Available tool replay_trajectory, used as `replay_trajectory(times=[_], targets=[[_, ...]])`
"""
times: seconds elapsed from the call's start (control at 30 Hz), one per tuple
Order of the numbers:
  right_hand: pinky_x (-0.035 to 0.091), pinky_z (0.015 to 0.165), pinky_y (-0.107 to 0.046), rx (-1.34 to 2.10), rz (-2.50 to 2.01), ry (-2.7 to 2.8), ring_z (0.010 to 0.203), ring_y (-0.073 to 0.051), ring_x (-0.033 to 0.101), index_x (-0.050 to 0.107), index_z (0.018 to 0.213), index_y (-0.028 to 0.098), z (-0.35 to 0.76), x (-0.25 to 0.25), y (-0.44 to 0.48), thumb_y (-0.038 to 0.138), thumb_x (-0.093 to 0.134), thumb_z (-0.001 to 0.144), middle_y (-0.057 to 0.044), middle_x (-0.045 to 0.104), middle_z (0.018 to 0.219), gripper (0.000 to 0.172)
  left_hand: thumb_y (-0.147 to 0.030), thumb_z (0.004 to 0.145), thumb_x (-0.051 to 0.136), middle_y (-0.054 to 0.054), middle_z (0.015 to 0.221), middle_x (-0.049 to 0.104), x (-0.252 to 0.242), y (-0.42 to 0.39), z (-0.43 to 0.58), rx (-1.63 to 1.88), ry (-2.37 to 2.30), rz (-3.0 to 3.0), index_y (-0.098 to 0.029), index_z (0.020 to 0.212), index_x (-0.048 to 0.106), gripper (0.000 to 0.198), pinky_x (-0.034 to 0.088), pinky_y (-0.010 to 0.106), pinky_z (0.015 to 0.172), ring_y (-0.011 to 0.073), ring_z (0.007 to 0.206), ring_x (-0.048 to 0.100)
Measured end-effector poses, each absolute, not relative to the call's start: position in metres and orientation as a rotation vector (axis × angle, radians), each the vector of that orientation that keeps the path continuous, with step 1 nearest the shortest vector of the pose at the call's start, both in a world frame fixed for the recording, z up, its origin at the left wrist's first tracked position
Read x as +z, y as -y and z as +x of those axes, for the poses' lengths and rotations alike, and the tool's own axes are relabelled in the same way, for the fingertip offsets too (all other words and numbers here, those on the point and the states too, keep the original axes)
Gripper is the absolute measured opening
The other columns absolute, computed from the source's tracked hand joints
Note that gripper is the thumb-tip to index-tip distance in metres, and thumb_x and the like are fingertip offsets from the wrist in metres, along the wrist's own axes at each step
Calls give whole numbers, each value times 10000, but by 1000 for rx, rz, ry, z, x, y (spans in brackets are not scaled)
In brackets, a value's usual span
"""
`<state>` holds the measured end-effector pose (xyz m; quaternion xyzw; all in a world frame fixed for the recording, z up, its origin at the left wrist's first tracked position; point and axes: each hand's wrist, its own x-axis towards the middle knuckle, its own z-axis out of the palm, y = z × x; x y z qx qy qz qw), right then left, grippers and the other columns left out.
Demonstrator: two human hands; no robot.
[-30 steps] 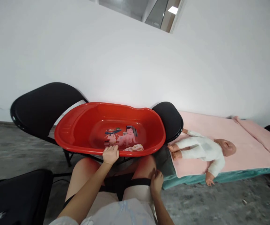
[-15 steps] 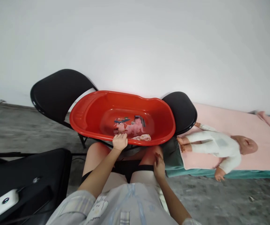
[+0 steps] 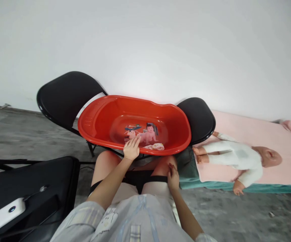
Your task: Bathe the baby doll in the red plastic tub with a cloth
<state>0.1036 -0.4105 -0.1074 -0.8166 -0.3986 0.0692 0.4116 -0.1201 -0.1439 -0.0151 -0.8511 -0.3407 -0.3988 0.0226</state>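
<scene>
Red plastic is filling the middle of our view: the tub is sitting between 2 black chairs, 1 at 10 o'clock and 1 at 3 o'clock. Our left hand, at 7 o'clock, is lying across the near rim, its fingers straight and pointing inward; the touch is looking loose, though the thumb is hiding from us. Our right hand, at 5 o'clock, is resting on our right leg, fingers relaxed, holding nothing that we are seeing. At 4 o'clock a doll is lying on a pink sheet, apart from our hands. We are judging the present step to be a light, steadying touch. Any firmer hold would be calling for left fingers curling over the rim and the right hand leaving the leg.
</scene>
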Motion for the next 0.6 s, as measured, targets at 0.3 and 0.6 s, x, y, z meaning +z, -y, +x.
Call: replay_trajectory(times=[0.3,0.6], targets=[[473,1233,-549,195,-2061,985,1381,-324,632,763,1311,105,105,-105,410,296,451,848,-178,728,1412,590,-138,895,520,137,1383,756,-17,144,-120,-1216,1069,-2667,-158,1399,766,561,487,412,1065,293,1284,713],[480,1218,-564,178,-2050,1000,1358,-327,647,765,1297,111,105,-103,411,295,459,849,-188,732,1397,573,-128,827,594,113,797,742,-8,147,-121,-945,1241,-2753,-219,843,730,164,472,416,766,297,836,700]])
